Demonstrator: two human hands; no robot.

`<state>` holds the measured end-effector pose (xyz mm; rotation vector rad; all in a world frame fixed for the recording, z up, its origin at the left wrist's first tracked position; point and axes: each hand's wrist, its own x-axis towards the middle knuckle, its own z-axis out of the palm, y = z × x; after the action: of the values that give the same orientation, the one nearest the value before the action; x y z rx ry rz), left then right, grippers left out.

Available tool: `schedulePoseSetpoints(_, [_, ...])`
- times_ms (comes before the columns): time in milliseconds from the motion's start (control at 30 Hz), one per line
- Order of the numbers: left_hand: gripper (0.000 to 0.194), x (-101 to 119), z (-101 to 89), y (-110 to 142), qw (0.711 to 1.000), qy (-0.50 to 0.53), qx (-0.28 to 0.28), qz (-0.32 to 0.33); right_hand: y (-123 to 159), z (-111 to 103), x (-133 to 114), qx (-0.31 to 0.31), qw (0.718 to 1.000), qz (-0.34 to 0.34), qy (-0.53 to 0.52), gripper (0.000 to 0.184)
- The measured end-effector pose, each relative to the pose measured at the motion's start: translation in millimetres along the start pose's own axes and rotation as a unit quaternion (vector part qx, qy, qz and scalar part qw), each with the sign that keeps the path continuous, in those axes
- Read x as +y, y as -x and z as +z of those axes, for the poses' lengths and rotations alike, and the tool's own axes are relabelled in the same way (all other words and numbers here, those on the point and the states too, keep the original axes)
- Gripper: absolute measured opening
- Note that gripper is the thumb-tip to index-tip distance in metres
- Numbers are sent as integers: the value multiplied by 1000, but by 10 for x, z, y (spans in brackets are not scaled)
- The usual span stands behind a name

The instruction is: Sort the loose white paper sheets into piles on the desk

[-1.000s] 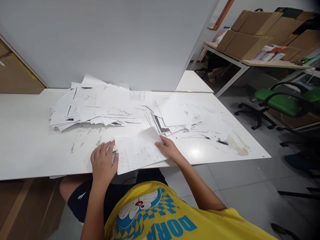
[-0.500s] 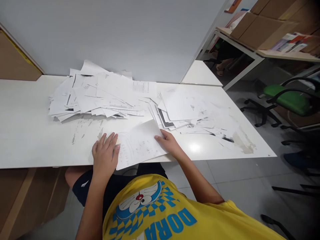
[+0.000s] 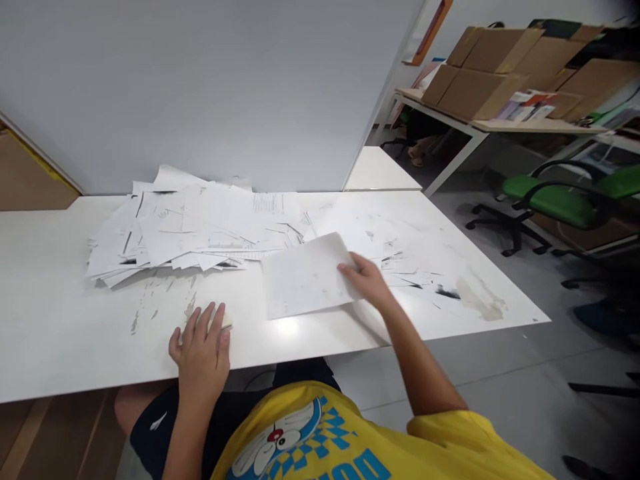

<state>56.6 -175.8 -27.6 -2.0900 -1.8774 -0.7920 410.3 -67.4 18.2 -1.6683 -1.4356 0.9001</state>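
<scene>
My right hand (image 3: 367,280) grips a white sheet of paper (image 3: 307,277) by its right edge, thumb on top, and holds it over the table near the front. Faint marks show on the sheet. Towards the table's front edge, my left hand (image 3: 203,353) lies over a small cream-coloured block (image 3: 227,321), perhaps an eraser, mostly hidden under the fingers. Behind my left hand spreads a messy heap of printed papers (image 3: 200,227). A second group of loose papers (image 3: 345,217) lies partly behind the held sheet and my right hand.
The white table (image 3: 45,300) meets a grey panel (image 3: 210,87) at the back. A cardboard piece (image 3: 35,177) leans at the far left. Off to the right stand a green chair (image 3: 550,200) and another table with cardboard boxes (image 3: 480,93). Smudges mark the tabletop.
My right hand has lifted the sheet and moved it right, away from my left hand. My left hand stays on the small block. The camera view has tilted up slightly.
</scene>
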Motion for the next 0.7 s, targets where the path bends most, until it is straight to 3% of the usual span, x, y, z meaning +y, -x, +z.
schedulePoseSetpoints(133, [43, -23, 38, 16, 1000, -22, 15, 8, -622, -620, 138, 59, 982, 5, 182, 54])
schedulePoseSetpoints(200, [43, -33, 49, 22, 999, -32, 19, 13, -945, -662, 112, 137, 953, -20, 270, 70])
schedulePoseSetpoints(233, [43, -37, 53, 24, 999, -36, 20, 17, -1100, -583, 64, 157, 943, -53, 287, 75])
schedulePoseSetpoints(267, [44, -41, 56, 27, 999, -38, 22, 21, -1251, -439, -10, 153, 941, -97, 285, 77])
schedulePoseSetpoints(367, [48, -54, 63, 33, 998, -42, 30, 21, -1683, 268, -385, 35, 953, -196, 228, 72])
schedulePoseSetpoints(467, [57, -69, 70, 43, 998, -41, 36, 17, -2067, 1093, -876, -105, 927, -273, 236, 69])
schedulePoseSetpoints(533, [60, -76, 74, 54, 998, -42, 39, 19, -2259, 1562, -1159, -137, 915, -296, 237, 71])
schedulePoseSetpoints(600, [61, -77, 76, 67, 998, -43, 42, 18, -2378, 1925, -1348, -164, 906, -309, 239, 72])
schedulePoseSetpoints(700, [60, -70, 79, 83, 998, -45, 40, 9, -2432, 2265, -1430, -208, 893, -316, 246, 72])
